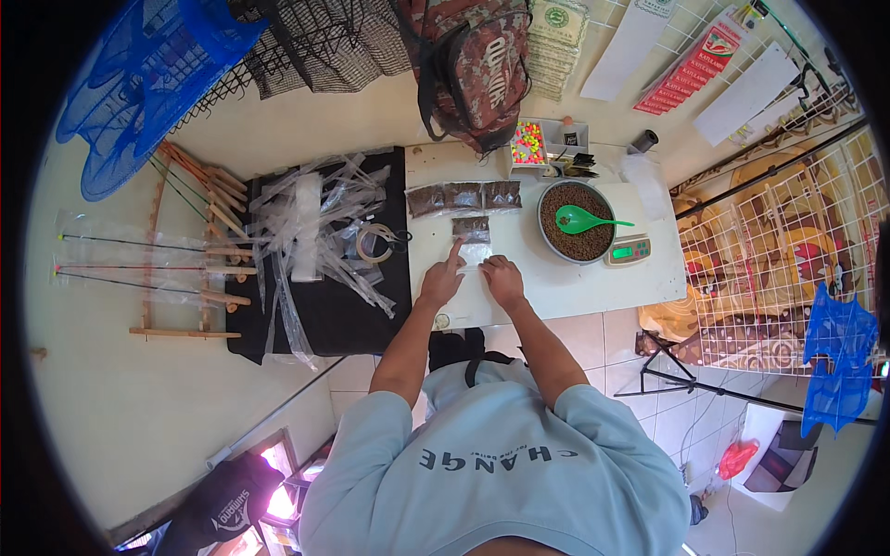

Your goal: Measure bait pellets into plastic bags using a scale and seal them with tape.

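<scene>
A clear plastic bag point(471, 229) lies flat on the white table in front of me, brown pellets in its far half and its near half see-through. My left hand point(441, 281) has its index finger stretched out onto the bag's left side, near the pellets. At the near right corner of the bag, the curled fingers of my right hand point(503, 278) grip the plastic edge; the fingertips are partly hidden. Just beyond lie three filled bags point(445, 197) in a row. To the right, a round metal bowl point(541, 229) of brown pellets point(580, 247) holds a green plastic scoop point(577, 219).
The bowl sits on a digital scale point(629, 251) with a lit display. Behind it stands a white divided box point(528, 167) with colourful beads. Loose plastic sleeves point(334, 236) and a tape roll point(374, 243) cover the black cloth point(389, 326) at left. A backpack point(480, 76) hangs above the table.
</scene>
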